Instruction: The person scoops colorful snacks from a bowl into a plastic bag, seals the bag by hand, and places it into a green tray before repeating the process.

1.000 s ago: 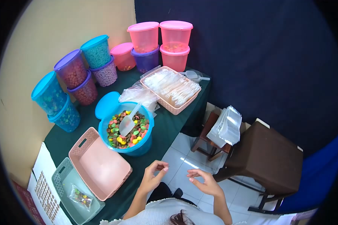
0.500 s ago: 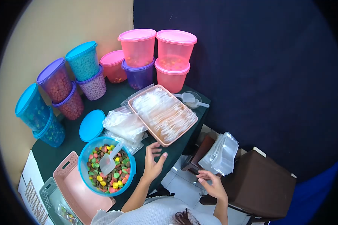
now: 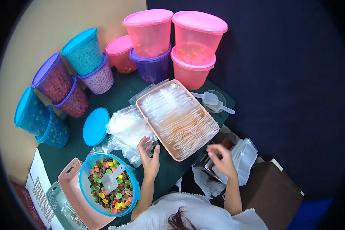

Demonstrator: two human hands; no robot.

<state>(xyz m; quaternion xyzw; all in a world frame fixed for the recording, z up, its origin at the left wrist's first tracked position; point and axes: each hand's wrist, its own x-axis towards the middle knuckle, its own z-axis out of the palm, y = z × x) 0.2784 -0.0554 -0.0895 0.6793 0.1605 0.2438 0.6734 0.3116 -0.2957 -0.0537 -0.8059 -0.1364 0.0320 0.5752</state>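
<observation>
Your pink tray (image 3: 167, 144) of clear bags (image 3: 188, 132) sits mid-frame, above and between your hands, its long axis slanting from upper left to lower right. Your left hand (image 3: 148, 159), fingers spread and thumb apart, is just beside its lower-left side. Your right hand (image 3: 221, 160), fingers bent, is about as near its lower-right end; whether thumb and fingers meet, I can't tell.
</observation>
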